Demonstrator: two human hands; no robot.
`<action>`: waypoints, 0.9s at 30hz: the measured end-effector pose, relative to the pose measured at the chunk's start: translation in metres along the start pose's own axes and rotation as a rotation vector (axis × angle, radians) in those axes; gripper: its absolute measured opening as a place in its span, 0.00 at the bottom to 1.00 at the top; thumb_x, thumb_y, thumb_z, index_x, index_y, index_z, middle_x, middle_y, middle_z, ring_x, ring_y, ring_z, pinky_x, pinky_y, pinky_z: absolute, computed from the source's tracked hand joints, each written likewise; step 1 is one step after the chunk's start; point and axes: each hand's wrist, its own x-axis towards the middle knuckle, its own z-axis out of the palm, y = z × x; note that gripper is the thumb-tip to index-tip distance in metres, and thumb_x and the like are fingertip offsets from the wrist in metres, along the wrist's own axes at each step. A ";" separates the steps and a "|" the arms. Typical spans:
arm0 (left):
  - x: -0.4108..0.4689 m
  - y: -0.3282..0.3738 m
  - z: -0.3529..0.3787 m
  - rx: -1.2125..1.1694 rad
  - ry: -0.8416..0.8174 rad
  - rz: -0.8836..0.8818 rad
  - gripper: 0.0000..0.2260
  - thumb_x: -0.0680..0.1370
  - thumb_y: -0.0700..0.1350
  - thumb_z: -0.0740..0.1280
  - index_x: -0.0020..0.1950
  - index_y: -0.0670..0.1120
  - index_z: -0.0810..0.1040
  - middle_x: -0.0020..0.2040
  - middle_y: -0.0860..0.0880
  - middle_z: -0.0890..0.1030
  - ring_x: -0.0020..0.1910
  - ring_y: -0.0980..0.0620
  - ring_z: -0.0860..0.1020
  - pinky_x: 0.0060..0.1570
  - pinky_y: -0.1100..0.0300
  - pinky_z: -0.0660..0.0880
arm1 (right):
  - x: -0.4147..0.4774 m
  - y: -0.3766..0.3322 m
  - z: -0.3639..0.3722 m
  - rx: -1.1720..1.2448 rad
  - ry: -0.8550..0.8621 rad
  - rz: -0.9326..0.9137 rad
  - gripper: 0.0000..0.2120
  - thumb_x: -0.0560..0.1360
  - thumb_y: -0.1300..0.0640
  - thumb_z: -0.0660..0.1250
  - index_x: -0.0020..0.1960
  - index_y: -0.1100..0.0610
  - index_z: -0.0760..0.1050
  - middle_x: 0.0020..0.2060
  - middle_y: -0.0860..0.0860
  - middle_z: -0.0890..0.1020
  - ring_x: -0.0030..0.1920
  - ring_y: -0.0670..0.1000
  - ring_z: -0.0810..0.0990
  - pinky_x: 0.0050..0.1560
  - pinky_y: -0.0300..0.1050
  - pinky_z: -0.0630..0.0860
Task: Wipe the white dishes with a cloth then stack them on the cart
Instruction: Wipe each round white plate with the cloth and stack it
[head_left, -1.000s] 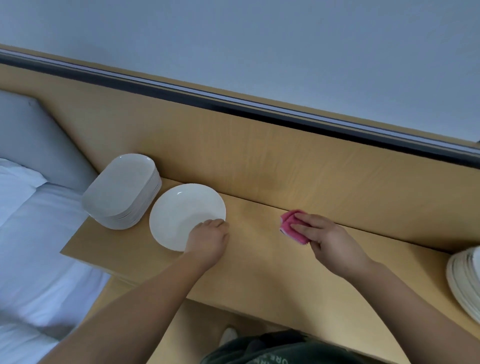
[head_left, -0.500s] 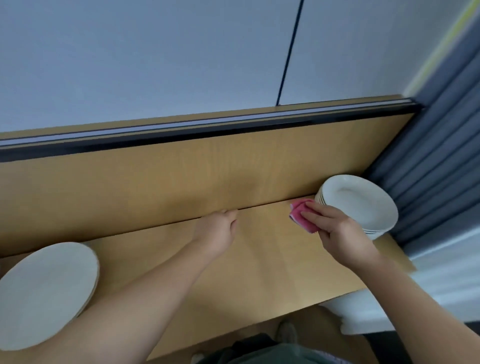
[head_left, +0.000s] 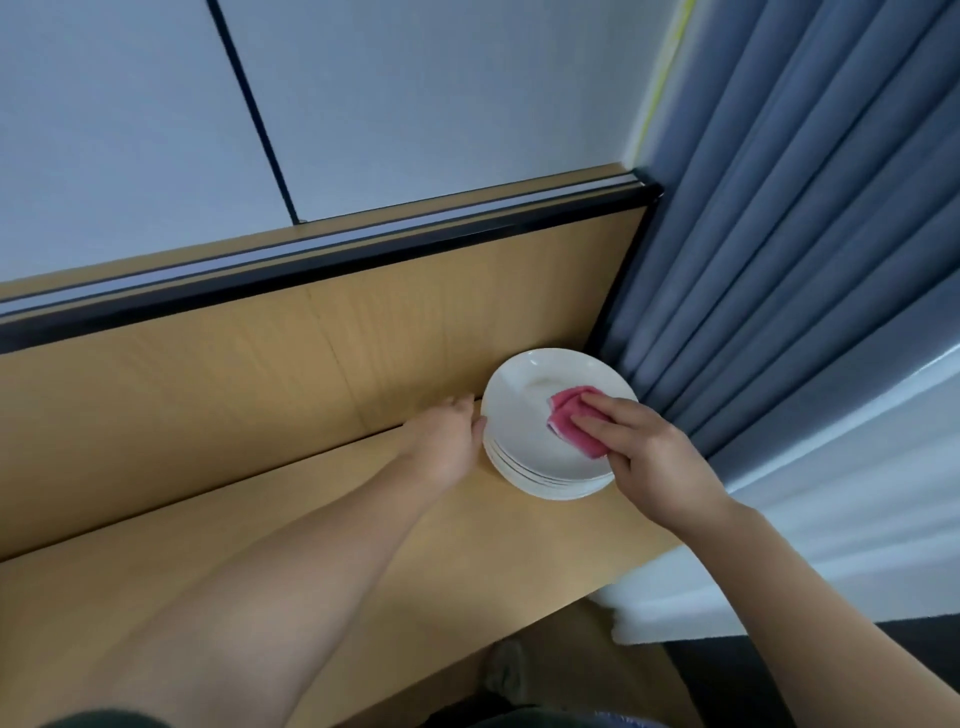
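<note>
One stack of white plates (head_left: 522, 441), at least four rims countable, sits on the wooden shelf (head_left: 467, 551). Two hands are visible. The right hand (head_left: 655, 457) holds one pink cloth (head_left: 567, 420) under its fingers, thumb at the cloth's near corner, pressing it onto the top plate. The left hand (head_left: 441, 441) touches the stack's rim with its fingertips; their curl cannot be told. One blue curtain (head_left: 779, 260) hangs beyond the right fingers.

Pleated blue-grey curtain (head_left: 779, 234), white wall (head_left: 415, 104), white bedding (head_left: 857, 467)
</note>
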 end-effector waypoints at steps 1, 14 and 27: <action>0.007 0.006 0.002 0.000 -0.017 -0.017 0.18 0.83 0.53 0.52 0.65 0.43 0.69 0.58 0.45 0.75 0.52 0.44 0.78 0.37 0.56 0.66 | 0.000 0.005 -0.001 0.007 -0.003 -0.009 0.21 0.72 0.69 0.60 0.62 0.59 0.80 0.62 0.55 0.79 0.58 0.56 0.78 0.61 0.42 0.72; 0.053 0.046 0.018 0.012 -0.188 -0.135 0.13 0.75 0.33 0.59 0.59 0.37 0.71 0.57 0.42 0.75 0.62 0.46 0.68 0.47 0.62 0.69 | 0.003 0.040 -0.001 0.070 -0.060 -0.043 0.21 0.71 0.72 0.60 0.60 0.61 0.81 0.61 0.57 0.80 0.56 0.59 0.80 0.57 0.51 0.77; 0.054 0.050 0.008 -0.282 -0.110 -0.296 0.20 0.75 0.31 0.59 0.67 0.33 0.61 0.39 0.47 0.73 0.39 0.46 0.76 0.26 0.61 0.63 | 0.007 0.051 -0.012 0.056 -0.068 -0.056 0.22 0.70 0.72 0.61 0.61 0.60 0.80 0.61 0.56 0.80 0.57 0.60 0.80 0.57 0.52 0.78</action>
